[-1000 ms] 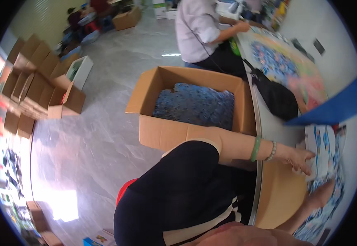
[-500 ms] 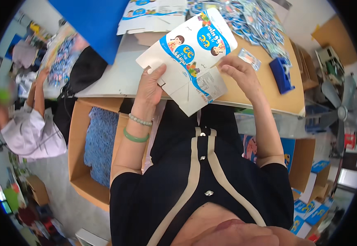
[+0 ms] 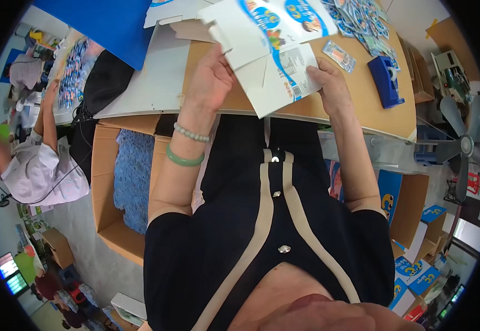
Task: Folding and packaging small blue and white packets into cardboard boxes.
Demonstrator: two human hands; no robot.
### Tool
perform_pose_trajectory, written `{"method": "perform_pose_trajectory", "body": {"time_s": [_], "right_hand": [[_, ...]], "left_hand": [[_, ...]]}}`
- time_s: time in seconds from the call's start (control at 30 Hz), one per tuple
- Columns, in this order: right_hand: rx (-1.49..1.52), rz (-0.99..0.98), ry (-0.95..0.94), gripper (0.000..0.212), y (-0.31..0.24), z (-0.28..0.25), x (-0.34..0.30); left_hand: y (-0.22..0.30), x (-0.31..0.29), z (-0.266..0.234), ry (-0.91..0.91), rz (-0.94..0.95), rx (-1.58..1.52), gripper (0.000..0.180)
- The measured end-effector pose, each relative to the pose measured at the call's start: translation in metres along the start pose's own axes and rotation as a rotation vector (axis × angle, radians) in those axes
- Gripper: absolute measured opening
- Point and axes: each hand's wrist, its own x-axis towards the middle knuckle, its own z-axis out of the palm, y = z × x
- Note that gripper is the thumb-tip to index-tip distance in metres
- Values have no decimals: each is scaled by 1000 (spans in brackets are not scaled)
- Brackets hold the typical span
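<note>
Folding step in hand: the left hand (image 3: 211, 74) and right hand (image 3: 332, 83) each close a grip on the flat carton blank (image 3: 273, 49) (printed white card) held above the tabletop (image 3: 361, 113) at 12 o'clock; the next move calls for creasing its flaps.

**Both hands raised, fingers closed in a grip**

The left hand (image 3: 209, 77) is lifted ahead of the chest, palm turned inward, fingers curled and thumb pressing in a closed grip. Its wrist wears a pale bead bracelet and a green bangle; the bare forearm slopes up from the short dark sleeve. The right hand (image 3: 331, 83) sits level with it, well apart, back of the hand showing, fingers pinched shut. Both elbows are bent and held near the torso.
</note>
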Motion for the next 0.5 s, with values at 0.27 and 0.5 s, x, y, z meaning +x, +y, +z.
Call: {"method": "perform_pose_trajectory", "body": {"time_s": [0.27,0.5], "right_hand": [[265,25,5,32,14,6,3],[355,62,-55,32,26,16,4]], "left_hand": [[-12,-26,18,-127,-22,296,29],[-5,-24,31,-109,238,547,34]]}}
